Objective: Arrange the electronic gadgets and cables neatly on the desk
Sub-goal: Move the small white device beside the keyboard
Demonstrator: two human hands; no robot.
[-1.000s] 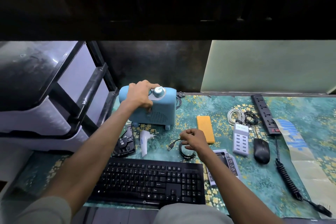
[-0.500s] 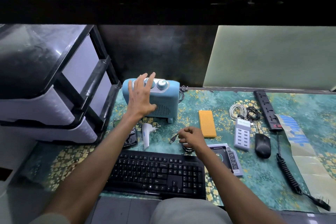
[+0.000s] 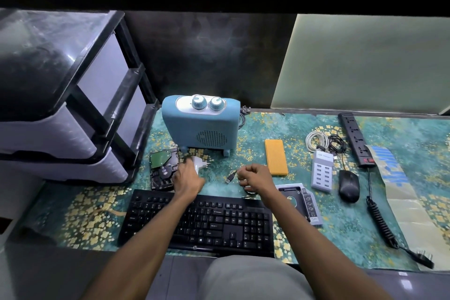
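where dark wall rises — teal floral desk mat (image 3: 304, 234).

The desk cloth (image 3: 304, 124) is teal, scattered with gold blossoms (thickest at the left front). The heater (image 3: 201, 126) is pale blue with a white top panel. Keyboard (image 3: 197, 221), mouse (image 3: 348, 185) and power strip (image 3: 353, 139) are black, the power bank (image 3: 275, 157) orange, the hub (image 3: 322, 170) grey-white.
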